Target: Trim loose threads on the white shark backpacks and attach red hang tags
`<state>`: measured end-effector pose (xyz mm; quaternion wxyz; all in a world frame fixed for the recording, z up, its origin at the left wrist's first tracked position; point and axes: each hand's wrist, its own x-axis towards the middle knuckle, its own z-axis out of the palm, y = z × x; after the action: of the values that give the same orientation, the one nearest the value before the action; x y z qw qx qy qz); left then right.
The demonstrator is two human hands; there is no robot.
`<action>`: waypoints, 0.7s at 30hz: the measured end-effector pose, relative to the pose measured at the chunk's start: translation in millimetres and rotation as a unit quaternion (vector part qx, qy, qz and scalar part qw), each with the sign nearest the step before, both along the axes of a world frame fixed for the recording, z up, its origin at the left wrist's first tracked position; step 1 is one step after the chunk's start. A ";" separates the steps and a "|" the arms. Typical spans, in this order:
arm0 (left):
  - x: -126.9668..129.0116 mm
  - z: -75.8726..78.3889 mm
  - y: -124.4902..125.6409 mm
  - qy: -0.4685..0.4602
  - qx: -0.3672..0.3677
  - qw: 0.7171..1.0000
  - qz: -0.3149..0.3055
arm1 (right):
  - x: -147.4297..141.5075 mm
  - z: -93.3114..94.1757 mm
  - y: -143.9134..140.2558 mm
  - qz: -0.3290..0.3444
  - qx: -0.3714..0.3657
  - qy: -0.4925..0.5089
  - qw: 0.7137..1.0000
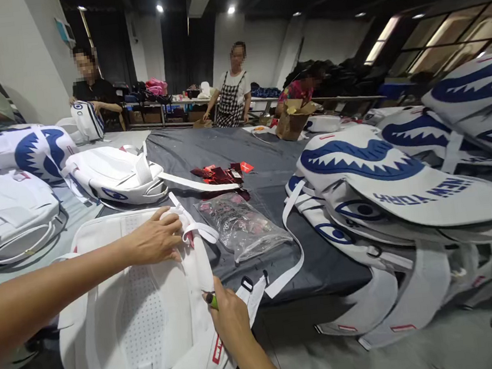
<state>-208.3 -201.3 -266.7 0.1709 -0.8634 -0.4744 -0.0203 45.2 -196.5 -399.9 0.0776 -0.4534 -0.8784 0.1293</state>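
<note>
A white backpack (154,313) lies back side up at the table's near edge, its mesh panel and shoulder straps facing me. My left hand (157,240) is on its upper part, fingers bent onto the fabric beside the white top loop (200,231). Lower on the right edge, my right hand (232,316) is closed around a small green tool with a dark end (212,301); most of it is hidden in the fingers. That hand touches the shoulder strap, above a red label (218,349). A strap with a black buckle (247,284) lies just beyond.
A clear plastic bag (244,226) and dark red tags (222,175) lie ahead on the dark tabletop (192,143). White backpacks with blue shark prints (368,164) are piled right; more (111,173) sit left. Several people work behind the table, near a cardboard box (294,121).
</note>
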 end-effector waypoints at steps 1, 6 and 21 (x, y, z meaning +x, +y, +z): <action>-6.0 2.1 1.9 0.006 0.014 1.000 0.003 | 0.3 -1.0 1.2 0.002 0.002 0.005 1.000; -19.1 -11.7 -1.3 -0.016 0.115 0.993 0.035 | -0.8 0.3 4.1 -0.002 -0.004 0.003 1.000; -8.9 -16.3 5.0 -0.014 0.139 0.989 0.057 | -2.9 0.5 6.0 -0.001 -0.025 -0.017 1.000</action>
<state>-217.3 -196.3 -282.9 0.2835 -0.8025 -0.5175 -0.0884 42.3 -190.5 -399.5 0.0513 -0.4580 -0.8758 0.1435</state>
